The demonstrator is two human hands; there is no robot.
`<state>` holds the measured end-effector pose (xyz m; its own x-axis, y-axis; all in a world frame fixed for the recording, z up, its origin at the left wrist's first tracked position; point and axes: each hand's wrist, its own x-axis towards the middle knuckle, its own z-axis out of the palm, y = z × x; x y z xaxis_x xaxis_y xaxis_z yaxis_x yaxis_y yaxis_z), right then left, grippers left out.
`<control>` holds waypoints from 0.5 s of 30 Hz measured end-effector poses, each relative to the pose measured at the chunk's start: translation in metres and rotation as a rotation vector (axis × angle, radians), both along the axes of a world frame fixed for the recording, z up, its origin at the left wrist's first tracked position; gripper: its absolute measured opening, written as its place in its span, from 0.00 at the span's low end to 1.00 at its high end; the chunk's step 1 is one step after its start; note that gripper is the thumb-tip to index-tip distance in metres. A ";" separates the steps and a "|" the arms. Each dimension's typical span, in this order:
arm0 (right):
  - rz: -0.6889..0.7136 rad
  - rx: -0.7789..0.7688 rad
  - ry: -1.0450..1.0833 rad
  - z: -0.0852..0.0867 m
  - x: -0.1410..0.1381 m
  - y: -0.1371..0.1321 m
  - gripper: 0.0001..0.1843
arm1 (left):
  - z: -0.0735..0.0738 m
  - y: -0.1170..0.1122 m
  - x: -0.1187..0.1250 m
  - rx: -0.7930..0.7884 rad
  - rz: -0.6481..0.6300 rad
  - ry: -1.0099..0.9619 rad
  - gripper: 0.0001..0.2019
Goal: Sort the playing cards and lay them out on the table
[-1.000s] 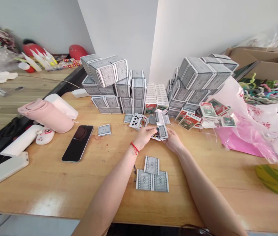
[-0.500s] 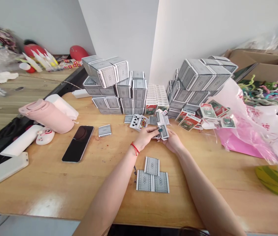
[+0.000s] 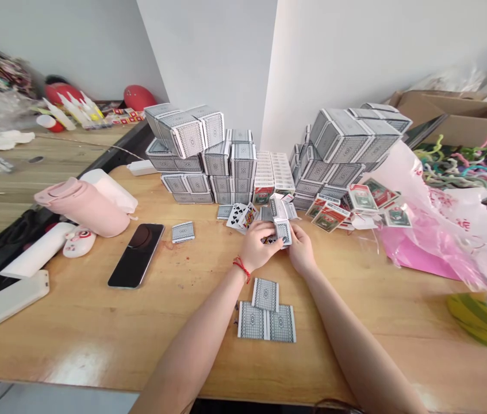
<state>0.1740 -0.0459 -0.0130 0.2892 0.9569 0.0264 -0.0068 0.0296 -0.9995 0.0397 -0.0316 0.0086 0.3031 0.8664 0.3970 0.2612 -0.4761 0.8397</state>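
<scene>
The left hand (image 3: 257, 248) and the right hand (image 3: 302, 248) grip together a grey-backed playing card (image 3: 284, 232). Nearer than the hands, three card squares (image 3: 252, 322) lie on the bench (image 3: 96, 328).

On the counter (image 3: 200, 368), three folded cards (image 3: 281, 324) lie near the front edge. Further behind them, card boxes (image 3: 274, 178) stand between the left stack (image 3: 243, 161) and the right stack (image 3: 349, 144). The phone (image 3: 135, 256) lies at left, the tape roll (image 3: 470, 316) at far right.
</scene>
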 end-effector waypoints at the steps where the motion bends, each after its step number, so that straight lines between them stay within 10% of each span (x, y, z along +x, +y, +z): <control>1: -0.004 0.017 -0.014 0.002 0.000 0.000 0.16 | 0.000 0.000 -0.001 0.015 0.004 0.017 0.09; 15: 0.259 -0.054 0.109 0.013 0.009 -0.009 0.21 | 0.005 -0.014 -0.004 0.052 0.070 0.294 0.18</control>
<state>0.1831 -0.0553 -0.0003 0.0336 0.9984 -0.0444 -0.1144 -0.0403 -0.9926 0.0360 -0.0457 0.0137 0.3521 0.8700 0.3450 0.5232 -0.4886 0.6982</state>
